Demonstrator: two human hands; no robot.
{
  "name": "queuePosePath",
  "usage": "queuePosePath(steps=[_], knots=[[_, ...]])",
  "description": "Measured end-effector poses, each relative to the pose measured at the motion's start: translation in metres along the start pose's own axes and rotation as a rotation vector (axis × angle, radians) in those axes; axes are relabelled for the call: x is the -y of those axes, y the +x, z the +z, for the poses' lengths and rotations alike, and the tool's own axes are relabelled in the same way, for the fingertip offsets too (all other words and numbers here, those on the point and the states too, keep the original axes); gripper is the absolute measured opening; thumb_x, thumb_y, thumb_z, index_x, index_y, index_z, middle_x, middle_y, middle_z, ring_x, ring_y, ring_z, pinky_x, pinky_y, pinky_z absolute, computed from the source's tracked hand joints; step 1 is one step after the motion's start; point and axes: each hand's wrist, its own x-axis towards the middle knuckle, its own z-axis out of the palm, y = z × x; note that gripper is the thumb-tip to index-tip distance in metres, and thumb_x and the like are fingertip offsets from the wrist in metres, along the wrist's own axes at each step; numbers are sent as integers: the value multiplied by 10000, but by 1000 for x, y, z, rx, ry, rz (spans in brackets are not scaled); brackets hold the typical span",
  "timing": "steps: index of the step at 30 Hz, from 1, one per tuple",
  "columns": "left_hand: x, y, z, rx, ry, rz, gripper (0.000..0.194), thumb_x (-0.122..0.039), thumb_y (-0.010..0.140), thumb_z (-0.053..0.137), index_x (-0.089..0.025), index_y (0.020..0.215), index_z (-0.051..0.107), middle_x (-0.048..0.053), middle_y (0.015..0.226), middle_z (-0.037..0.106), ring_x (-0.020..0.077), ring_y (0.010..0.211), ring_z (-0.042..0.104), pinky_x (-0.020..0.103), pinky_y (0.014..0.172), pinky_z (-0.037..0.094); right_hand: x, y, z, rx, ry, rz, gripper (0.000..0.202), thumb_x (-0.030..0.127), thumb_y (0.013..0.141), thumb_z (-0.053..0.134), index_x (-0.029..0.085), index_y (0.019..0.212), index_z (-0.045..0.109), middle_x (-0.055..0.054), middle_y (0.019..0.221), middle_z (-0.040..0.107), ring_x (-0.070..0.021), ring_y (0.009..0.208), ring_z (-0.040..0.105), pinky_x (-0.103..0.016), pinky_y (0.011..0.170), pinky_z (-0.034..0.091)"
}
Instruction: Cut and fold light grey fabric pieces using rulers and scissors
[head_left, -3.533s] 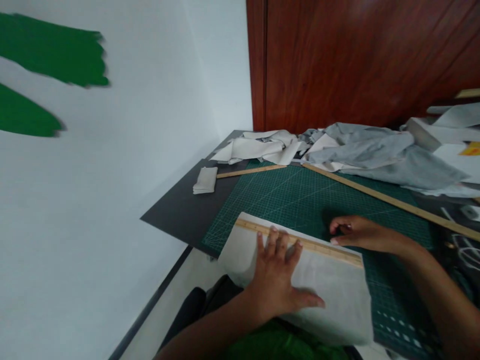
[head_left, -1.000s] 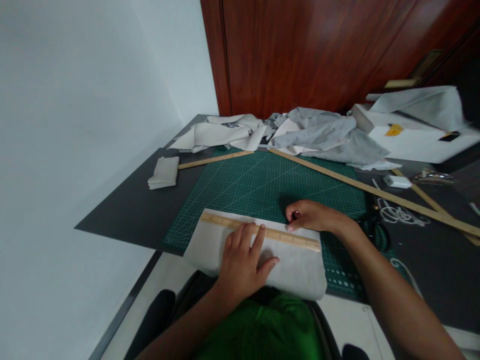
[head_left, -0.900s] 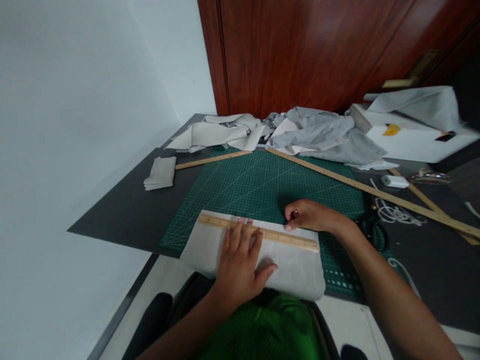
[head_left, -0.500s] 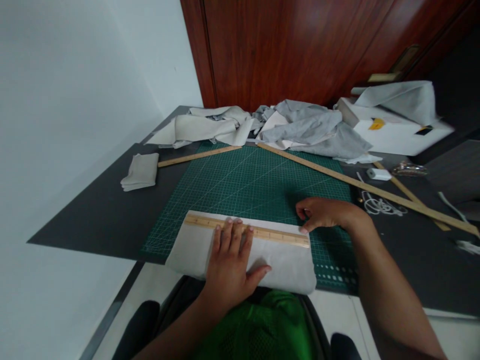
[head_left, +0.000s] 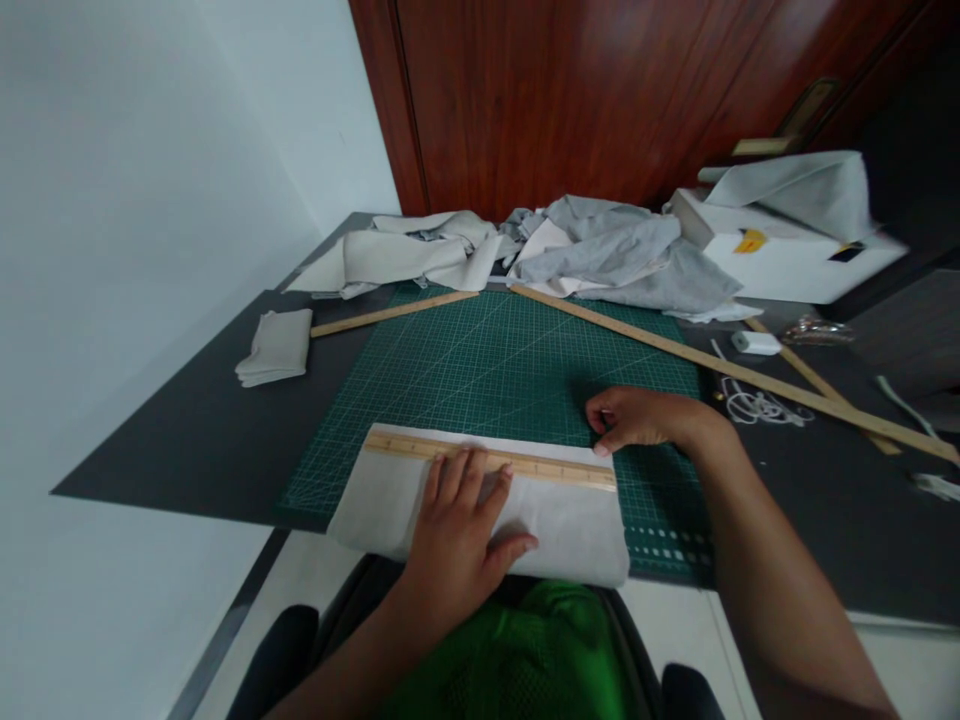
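Note:
A light grey piece of fabric or leather (head_left: 570, 520) lies at the front of the green cutting mat (head_left: 517, 370), overhanging the table's near edge. Along its far side runs a wooden ruler (head_left: 559, 468), leaving a thin strip of the material showing beyond it. My left hand (head_left: 461, 520) rests flat, fingers spread, its fingertips on the ruler and its palm over the material. At the material's far right corner is my right hand (head_left: 634, 418), fingers curled in and thumb tip by the corner. Whatever those fingers hold, if anything, is hidden.
A folded grey stack (head_left: 276, 345) sits at the left. More wooden rulers (head_left: 675, 350) lie toward the back and right. Crumpled material (head_left: 615, 250) and a white box (head_left: 787, 250) line the back, before a wooden door (head_left: 600, 100). A white cable (head_left: 757, 405) lies right.
The view has shifted slightly. My left fingers have drawn back a little on the ruler and are more bent. My right hand stays curled at the corner.

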Motion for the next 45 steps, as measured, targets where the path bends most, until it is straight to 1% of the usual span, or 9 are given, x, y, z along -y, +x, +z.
queuePosePath(steps=[8,11,18,21,26,30,37,43,45], knots=[[17,-15,-9,-185,-294,-50,646,-304,978,582,-239,1570,333,178,1636,337,339,1518,357,574,1199,405,1,-1,4,-39,-57,14,380,545,686,786,233,730,574,-9,729,617,-199,680,546,-298,580,347],[29,-25,-16,-311,-252,-11,698,-266,973,554,-234,1605,261,183,1560,428,331,1468,422,567,1168,435,0,1,6,-48,-79,9,421,589,675,785,236,728,562,-9,729,620,-201,680,552,-297,578,344],[75,-67,-35,-509,167,66,489,-305,942,660,-229,1410,541,134,1230,686,329,1237,609,488,1022,510,13,-13,7,-174,-86,-25,486,696,778,680,221,859,612,-36,807,670,-227,737,606,-315,626,427],[93,-87,-33,-470,239,-32,375,-302,942,653,-223,1308,638,120,1182,722,304,1182,653,454,1010,532,29,-32,42,-454,-23,-74,499,642,878,628,226,1153,622,-55,917,724,-268,881,677,-346,747,497],[115,-103,-20,-409,245,-96,393,-251,973,544,-206,1348,653,123,1294,715,295,1269,643,499,1123,494,51,-60,160,-833,-173,-73,458,550,983,540,264,1332,615,-127,1123,760,-319,905,730,-426,794,548],[121,-97,-18,-406,235,-51,448,-227,977,505,-202,1410,619,116,1338,706,297,1315,615,515,1154,463,53,-71,213,-945,-417,-57,432,535,1010,516,287,1311,701,-123,873,741,-322,759,701,-434,703,519],[114,-72,-42,-349,214,-103,256,-279,1018,516,-203,1117,740,79,1158,758,281,1141,666,457,1034,504,32,-76,192,-956,-365,-21,444,481,1065,429,247,1264,749,-115,864,735,-285,761,703,-421,716,497],[93,-46,-49,-242,312,-284,369,-394,1032,511,-188,795,705,121,974,719,298,961,677,445,831,537,21,-72,187,-919,-296,-96,432,483,1061,450,236,1211,771,-122,968,801,-302,830,750,-457,764,531],[88,-37,-45,-279,308,-287,318,-391,1021,531,-162,931,732,163,1127,702,344,1120,647,486,917,535,18,-71,187,-913,-279,-112,409,466,1060,463,234,1192,773,-120,1020,813,-303,872,763,-454,789,535]])
